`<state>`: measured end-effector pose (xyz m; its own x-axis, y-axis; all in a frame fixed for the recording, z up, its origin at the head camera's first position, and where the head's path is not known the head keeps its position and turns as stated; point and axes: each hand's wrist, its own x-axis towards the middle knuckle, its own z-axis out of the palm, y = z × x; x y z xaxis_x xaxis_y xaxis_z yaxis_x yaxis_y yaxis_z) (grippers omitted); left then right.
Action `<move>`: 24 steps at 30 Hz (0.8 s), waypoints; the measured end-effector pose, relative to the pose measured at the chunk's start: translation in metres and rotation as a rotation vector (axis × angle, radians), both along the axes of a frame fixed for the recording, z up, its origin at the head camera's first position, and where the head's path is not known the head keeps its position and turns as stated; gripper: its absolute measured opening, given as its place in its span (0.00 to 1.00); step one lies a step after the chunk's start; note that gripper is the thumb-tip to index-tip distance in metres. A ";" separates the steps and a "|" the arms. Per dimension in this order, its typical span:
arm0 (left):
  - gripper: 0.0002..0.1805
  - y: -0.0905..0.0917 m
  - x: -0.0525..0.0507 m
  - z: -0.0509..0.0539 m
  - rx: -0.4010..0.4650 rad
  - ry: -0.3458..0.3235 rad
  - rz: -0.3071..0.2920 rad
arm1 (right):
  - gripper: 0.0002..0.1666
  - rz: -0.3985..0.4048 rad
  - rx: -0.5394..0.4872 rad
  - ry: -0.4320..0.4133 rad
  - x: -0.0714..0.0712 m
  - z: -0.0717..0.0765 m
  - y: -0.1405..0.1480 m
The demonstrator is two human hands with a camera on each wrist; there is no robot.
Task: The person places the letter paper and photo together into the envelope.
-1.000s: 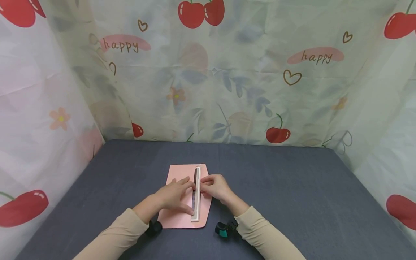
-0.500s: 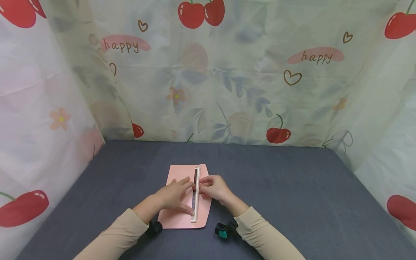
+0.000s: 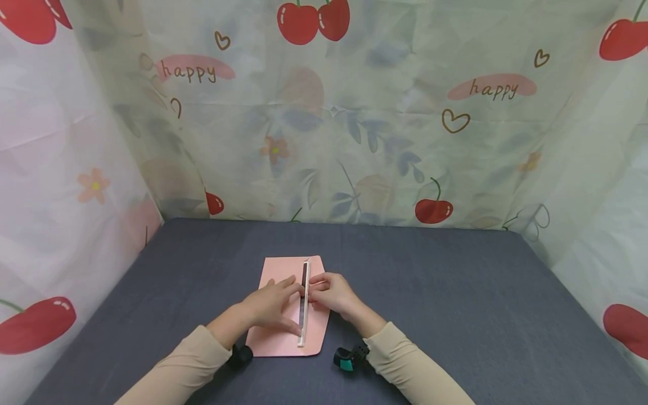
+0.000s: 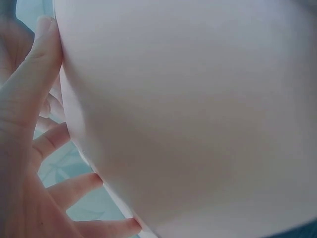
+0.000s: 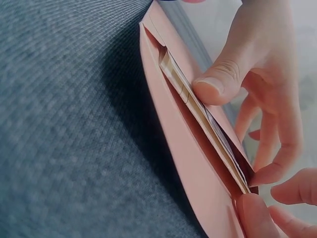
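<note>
A pink envelope (image 3: 268,340) lies on the table, its mouth and flap on the right. A pale-edged card (image 3: 305,315) sits mostly inside, with a narrow white strip showing along the mouth. My left hand (image 3: 273,304) rests spread on the envelope, thumb and index fingertips at the mouth. My right hand (image 3: 336,289) pinches the card's outer edge over the flap. The right wrist view shows the card (image 5: 205,124) between the envelope's layers, below the left thumb (image 5: 210,89). In the left wrist view, the envelope's pink face (image 4: 188,124) fills most of the frame.
A dark grey cloth (image 3: 430,292) covers the table. Patterned curtains (image 3: 354,140) with cherries stand behind and at both sides. Black wrist-worn devices, one with a teal part (image 3: 346,365), sit below the wrists.
The card has slid left into the envelope, so its visible white strip is narrower. My right fingers have moved slightly left with it. The left hand and the envelope have stayed put.
</note>
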<state>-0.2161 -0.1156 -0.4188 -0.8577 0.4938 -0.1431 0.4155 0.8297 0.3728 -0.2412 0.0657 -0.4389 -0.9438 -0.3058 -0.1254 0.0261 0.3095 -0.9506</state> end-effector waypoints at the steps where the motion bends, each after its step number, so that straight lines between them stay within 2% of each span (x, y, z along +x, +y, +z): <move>1: 0.40 0.000 0.000 0.000 0.000 0.001 -0.002 | 0.19 0.000 0.001 0.001 0.000 0.000 0.000; 11: 0.41 -0.002 0.000 0.000 0.017 0.025 -0.053 | 0.20 0.038 0.003 0.013 0.001 0.002 -0.001; 19: 0.42 -0.002 0.001 0.002 0.015 0.011 -0.048 | 0.21 0.036 0.054 0.055 -0.001 0.002 -0.001; 24: 0.42 -0.002 0.001 0.003 0.013 0.015 -0.052 | 0.21 0.037 0.062 0.049 -0.001 0.002 -0.002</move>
<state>-0.2154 -0.1177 -0.4160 -0.8327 0.5398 -0.1234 0.4637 0.8017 0.3772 -0.2426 0.0635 -0.4364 -0.9373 -0.3340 -0.0995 -0.0324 0.3677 -0.9294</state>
